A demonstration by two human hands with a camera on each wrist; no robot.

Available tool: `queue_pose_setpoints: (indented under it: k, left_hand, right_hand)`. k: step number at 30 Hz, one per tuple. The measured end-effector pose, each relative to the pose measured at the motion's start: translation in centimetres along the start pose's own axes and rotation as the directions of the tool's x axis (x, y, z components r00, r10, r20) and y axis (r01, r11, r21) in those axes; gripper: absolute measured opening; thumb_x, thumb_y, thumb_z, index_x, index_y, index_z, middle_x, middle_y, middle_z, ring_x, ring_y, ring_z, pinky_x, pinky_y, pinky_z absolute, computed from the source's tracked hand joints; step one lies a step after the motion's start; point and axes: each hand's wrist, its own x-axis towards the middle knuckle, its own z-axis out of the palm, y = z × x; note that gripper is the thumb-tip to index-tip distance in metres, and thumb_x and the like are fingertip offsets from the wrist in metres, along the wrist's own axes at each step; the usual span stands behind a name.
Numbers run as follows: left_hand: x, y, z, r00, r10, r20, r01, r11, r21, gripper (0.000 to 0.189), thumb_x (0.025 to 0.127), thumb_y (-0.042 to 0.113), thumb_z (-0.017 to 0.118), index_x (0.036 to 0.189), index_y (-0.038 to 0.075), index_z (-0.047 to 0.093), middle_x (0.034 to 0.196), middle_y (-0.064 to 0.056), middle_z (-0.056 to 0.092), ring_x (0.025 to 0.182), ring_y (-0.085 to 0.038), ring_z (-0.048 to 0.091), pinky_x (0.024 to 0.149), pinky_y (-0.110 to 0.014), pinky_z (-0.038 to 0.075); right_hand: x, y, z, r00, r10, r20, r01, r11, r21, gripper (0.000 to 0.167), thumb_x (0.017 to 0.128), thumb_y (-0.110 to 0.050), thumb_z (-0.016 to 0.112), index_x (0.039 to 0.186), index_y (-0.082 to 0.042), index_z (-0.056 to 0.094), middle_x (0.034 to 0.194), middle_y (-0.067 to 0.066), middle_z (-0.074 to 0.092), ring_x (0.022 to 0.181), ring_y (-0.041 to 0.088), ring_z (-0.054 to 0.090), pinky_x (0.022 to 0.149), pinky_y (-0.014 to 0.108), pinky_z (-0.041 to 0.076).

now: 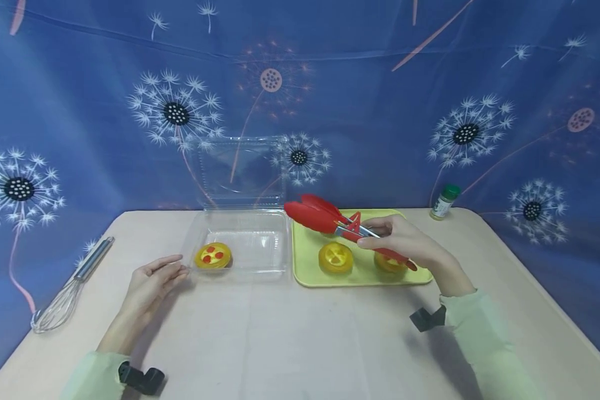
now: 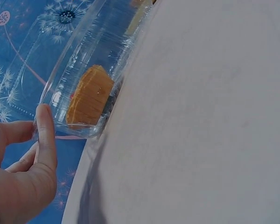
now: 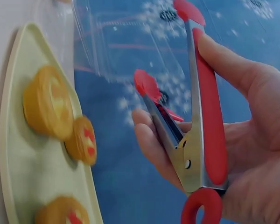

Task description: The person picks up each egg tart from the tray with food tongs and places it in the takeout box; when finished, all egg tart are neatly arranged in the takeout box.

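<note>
My right hand (image 1: 405, 239) holds a pair of red-and-steel tongs (image 3: 210, 112) above a pale yellow tray (image 1: 307, 266); their red tips are spread apart and empty in the right wrist view. Egg tarts sit on the tray, one with yellow topping (image 1: 335, 258) in plain sight and others partly covered by the tongs in the head view. My left hand (image 1: 152, 280) pinches the left rim of a clear plastic box (image 2: 60, 79), thumb and fingers at its corner. Inside that box, at the front left, lies a tart with red dots (image 1: 213, 255).
The box's clear lid (image 1: 242, 172) stands raised at the back, against a blue dandelion-print cloth (image 1: 370, 111). A whisk (image 1: 75, 289) lies at the table's left edge. At the back right stands a small green-capped jar (image 1: 445, 202). The tray sits right beside the box.
</note>
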Motion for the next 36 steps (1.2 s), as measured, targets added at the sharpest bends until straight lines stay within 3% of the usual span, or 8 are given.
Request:
queue_pose_setpoints:
  k: [7,13,14,18,21,25,30,36]
  left_hand:
    - [-0.2,0.1,-0.4,0.999,0.017,0.027,-0.017,0.999,-0.033,0.020,0.098,0.002,0.056,0.097,0.016,0.072,0.088,-0.003,0.071,0.085,-0.010,0.070,0.084,-0.019,0.060]
    - [-0.2,0.2,-0.7,0.997,0.045,0.056,-0.040,0.996,-0.082,0.023,0.098,-0.002,0.054,0.098,0.012,0.072,0.091,-0.005,0.071,0.086,-0.012,0.071,0.084,-0.020,0.061]
    - [-0.2,0.2,-0.7,0.997,0.048,0.061,-0.043,0.995,-0.087,0.023,0.098,-0.002,0.054,0.098,0.012,0.072,0.091,-0.006,0.070,0.086,-0.012,0.071,0.084,-0.020,0.061]
    - [-0.1,0.1,-0.7,0.995,0.061,0.077,-0.052,0.993,-0.107,0.024,0.097,-0.004,0.053,0.097,0.011,0.073,0.091,-0.007,0.070,0.086,-0.013,0.071,0.085,-0.022,0.061]
    - [0.0,0.0,-0.7,0.994,0.066,0.083,-0.056,0.992,-0.117,0.023,0.097,-0.004,0.054,0.098,0.009,0.072,0.092,-0.007,0.070,0.086,-0.013,0.071,0.085,-0.022,0.061]
    - [0.0,-0.1,-0.6,0.994,0.065,0.087,-0.055,0.991,-0.120,0.021,0.097,-0.004,0.055,0.099,0.008,0.072,0.093,-0.007,0.070,0.085,-0.013,0.071,0.085,-0.022,0.061]
    - [0.1,-0.2,-0.5,0.994,0.063,0.092,-0.052,0.992,-0.118,0.021,0.097,-0.004,0.054,0.100,0.008,0.072,0.091,-0.007,0.070,0.085,-0.013,0.071,0.085,-0.022,0.061]
    - [0.1,-0.4,-0.3,0.994,0.059,0.094,-0.048,0.992,-0.119,0.020,0.097,-0.003,0.054,0.100,0.008,0.071,0.093,-0.007,0.070,0.086,-0.013,0.071,0.086,-0.021,0.060]
  right_hand:
    - [-2.2,2.1,-2.6,0.995,0.053,-0.081,-0.059,0.996,-0.072,0.073,0.089,-0.044,0.068,0.142,0.000,0.046,0.140,0.022,0.052,0.119,0.032,0.058,0.079,0.032,0.061]
    - [-4.0,3.9,-4.3,0.977,0.134,-0.163,-0.157,0.977,-0.142,0.079,0.085,-0.052,0.070,0.144,-0.005,0.047,0.138,0.025,0.052,0.043,0.018,0.041,0.028,0.032,0.034]
    - [-4.2,4.2,-4.5,0.974,0.150,-0.167,-0.174,0.975,-0.138,0.081,0.085,-0.053,0.070,0.145,-0.004,0.045,0.138,0.027,0.050,0.039,0.019,0.029,0.027,0.031,0.031]
    - [-5.2,5.4,-5.1,0.970,0.157,-0.188,-0.185,0.972,-0.145,0.084,0.087,-0.049,0.070,0.145,0.003,0.040,0.141,0.029,0.046,0.088,0.036,0.064,0.056,0.031,0.057]
    - [-5.9,6.3,-5.3,0.969,0.137,-0.207,-0.174,0.969,-0.177,0.082,0.089,-0.044,0.070,0.143,0.009,0.040,0.141,0.030,0.046,0.128,0.046,0.045,0.089,0.045,0.058]
    - [-7.0,7.2,-5.4,0.963,0.114,-0.243,-0.179,0.947,-0.266,0.082,0.087,-0.043,0.073,0.139,0.012,0.044,0.131,0.033,0.054,0.108,0.039,0.056,0.072,0.037,0.058]
    - [-8.4,7.7,-5.4,0.959,0.088,-0.271,-0.179,0.925,-0.334,0.078,0.084,-0.039,0.076,0.133,0.015,0.049,0.076,0.009,0.058,0.058,0.012,0.040,0.043,0.024,0.031]
    - [-9.6,8.0,-5.1,0.959,0.091,-0.270,-0.193,0.905,-0.380,0.073,0.081,-0.039,0.079,0.129,0.012,0.055,0.063,-0.002,0.049,0.049,0.008,0.031,0.039,0.023,0.026]
